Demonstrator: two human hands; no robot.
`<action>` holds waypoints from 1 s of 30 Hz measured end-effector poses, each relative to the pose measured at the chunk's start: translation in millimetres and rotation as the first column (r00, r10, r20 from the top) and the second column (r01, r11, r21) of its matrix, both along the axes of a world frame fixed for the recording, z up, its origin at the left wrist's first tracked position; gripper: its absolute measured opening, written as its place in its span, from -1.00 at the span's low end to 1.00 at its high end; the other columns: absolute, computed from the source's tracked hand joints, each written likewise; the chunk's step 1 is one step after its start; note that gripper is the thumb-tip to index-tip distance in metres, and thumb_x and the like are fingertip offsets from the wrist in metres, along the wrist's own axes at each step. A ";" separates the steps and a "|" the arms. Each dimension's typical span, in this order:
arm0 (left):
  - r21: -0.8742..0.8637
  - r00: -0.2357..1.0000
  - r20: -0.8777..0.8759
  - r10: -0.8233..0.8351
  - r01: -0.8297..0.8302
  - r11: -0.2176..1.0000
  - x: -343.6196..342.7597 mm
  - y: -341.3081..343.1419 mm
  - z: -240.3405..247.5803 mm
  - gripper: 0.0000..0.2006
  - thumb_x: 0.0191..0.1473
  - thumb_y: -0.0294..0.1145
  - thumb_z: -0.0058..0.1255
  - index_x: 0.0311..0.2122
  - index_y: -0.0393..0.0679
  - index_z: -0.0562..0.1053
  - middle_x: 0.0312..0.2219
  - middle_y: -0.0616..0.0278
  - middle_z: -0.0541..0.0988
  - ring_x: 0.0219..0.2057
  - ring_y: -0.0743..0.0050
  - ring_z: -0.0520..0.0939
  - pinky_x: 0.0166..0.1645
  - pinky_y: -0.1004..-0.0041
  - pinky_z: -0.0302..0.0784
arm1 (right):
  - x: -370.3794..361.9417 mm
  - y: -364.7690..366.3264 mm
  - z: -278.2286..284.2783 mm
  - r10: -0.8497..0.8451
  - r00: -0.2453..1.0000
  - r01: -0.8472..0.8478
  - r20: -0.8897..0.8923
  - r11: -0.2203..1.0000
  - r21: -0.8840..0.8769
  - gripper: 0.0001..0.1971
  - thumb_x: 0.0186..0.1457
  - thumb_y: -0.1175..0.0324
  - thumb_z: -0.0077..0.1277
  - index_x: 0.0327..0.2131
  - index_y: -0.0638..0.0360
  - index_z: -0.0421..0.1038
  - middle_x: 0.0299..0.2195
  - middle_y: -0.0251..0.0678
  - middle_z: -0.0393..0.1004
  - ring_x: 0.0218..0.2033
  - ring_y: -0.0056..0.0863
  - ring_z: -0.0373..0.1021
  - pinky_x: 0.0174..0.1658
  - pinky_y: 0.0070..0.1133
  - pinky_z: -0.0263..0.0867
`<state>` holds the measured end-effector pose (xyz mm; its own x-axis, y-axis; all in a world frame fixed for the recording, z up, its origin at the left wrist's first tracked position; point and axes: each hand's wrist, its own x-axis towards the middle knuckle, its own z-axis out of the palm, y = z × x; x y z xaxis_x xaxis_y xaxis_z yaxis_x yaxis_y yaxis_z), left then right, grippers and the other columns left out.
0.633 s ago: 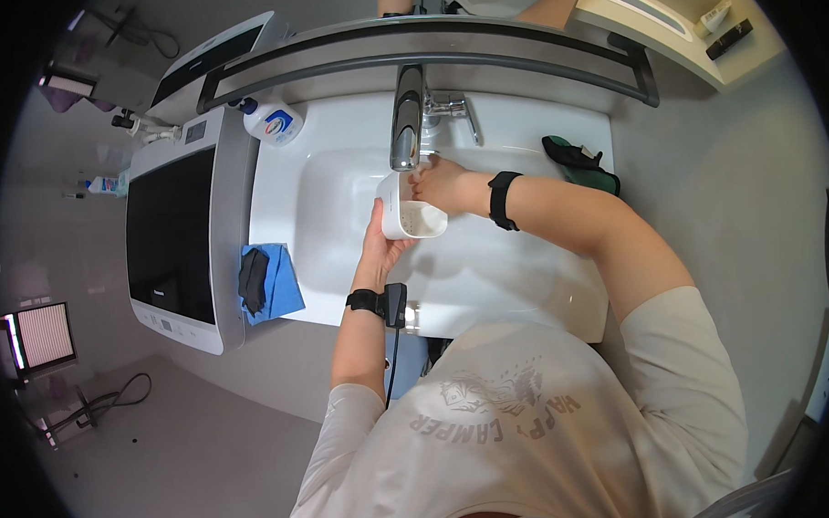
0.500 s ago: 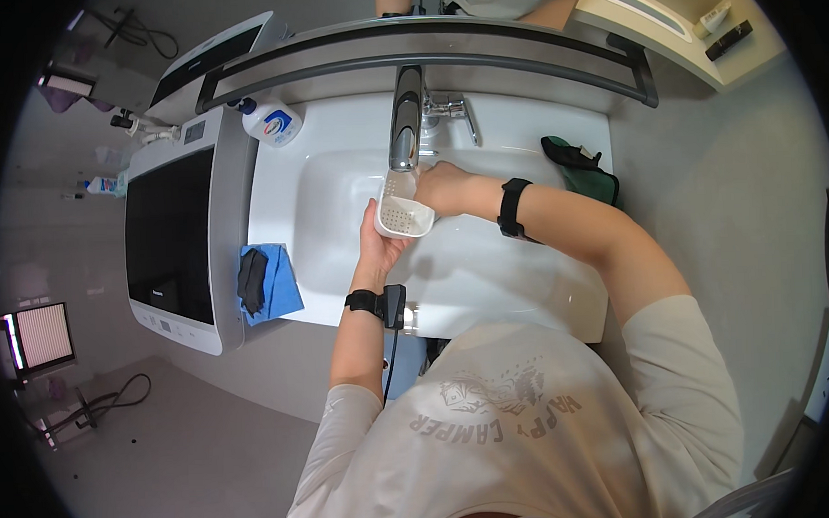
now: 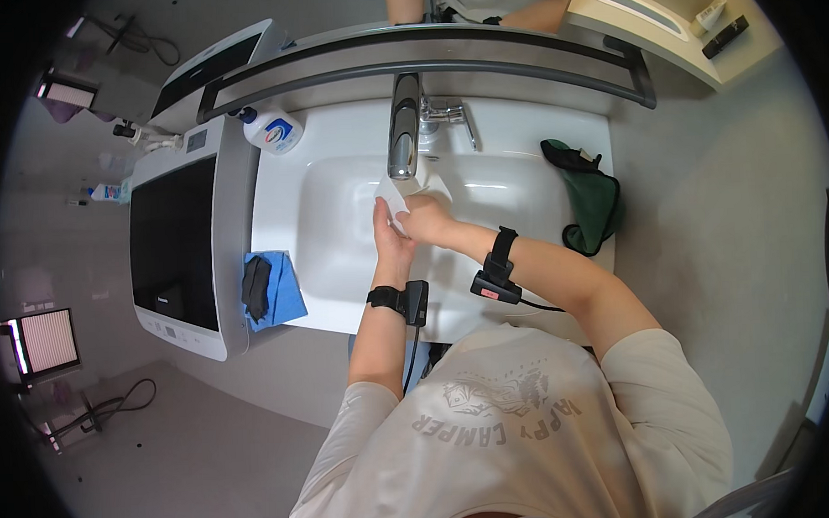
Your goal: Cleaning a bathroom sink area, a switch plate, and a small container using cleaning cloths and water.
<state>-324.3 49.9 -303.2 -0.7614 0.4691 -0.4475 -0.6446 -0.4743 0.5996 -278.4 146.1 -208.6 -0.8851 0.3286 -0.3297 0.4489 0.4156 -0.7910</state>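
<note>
Under the chrome faucet (image 3: 403, 127), a small white perforated caddy (image 3: 392, 196) is tilted between my hands over the sink (image 3: 331, 225). My left hand (image 3: 393, 240) grips it from the left and below, thumb along its side. My right hand (image 3: 428, 220) is closed against its near right part, with curled fingers touching the white wall. The hands cover much of the caddy, and its holes do not show now. I cannot make out whether water runs from the spout.
A white pump bottle (image 3: 273, 129) stands at the basin's back left corner. Blue and dark cloths (image 3: 283, 286) lie at the left edge, beside a white appliance with a black front (image 3: 172, 240). A dark green cloth (image 3: 593, 202) hangs over the right rim. A dark rail (image 3: 481, 63) crosses behind the faucet.
The caddy has turned, so its perforated inside is out of sight. My right hand has come nearer and left, closing on its near side. My left hand has shifted slightly right.
</note>
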 end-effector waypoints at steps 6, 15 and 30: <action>0.120 0.982 0.188 -0.018 -0.005 0.993 -3.5 0.5 5.7 -0.32 0.05 0.33 -0.25 -0.01 -0.13 0.32 -0.22 0.12 0.52 -0.19 0.19 0.55 -0.13 0.22 0.51 | 1.4 10.9 5.7 0.380 0.924 -0.381 -0.033 0.925 -0.007 -0.65 -0.07 0.23 0.01 -0.23 0.27 0.41 -0.31 -0.07 0.50 -0.30 -0.18 0.45 -0.24 -0.41 0.35; 0.085 0.968 0.216 -0.126 0.110 0.990 -2.7 13.6 39.6 -0.31 0.03 0.22 -0.11 0.07 -0.17 0.26 -0.04 0.06 0.41 -0.02 0.09 0.45 0.08 0.16 0.40 | 8.7 55.3 -18.5 0.747 0.527 -0.785 0.405 0.246 0.568 -0.62 -0.10 0.37 0.08 -0.11 0.11 0.43 -0.12 -0.36 0.45 -0.03 -0.40 0.34 -0.17 -0.46 0.38; 0.112 0.981 0.181 -0.070 0.050 0.993 -7.4 -0.5 30.9 -0.34 0.10 0.16 -0.17 0.09 -0.22 0.21 -0.02 0.07 0.40 0.01 0.08 0.43 0.08 0.12 0.39 | 30.6 32.8 5.5 0.643 0.752 -0.652 0.144 0.758 0.021 -0.42 -0.17 0.51 -0.14 0.06 0.10 0.23 -0.23 0.03 0.45 -0.19 -0.05 0.41 -0.16 -0.35 0.33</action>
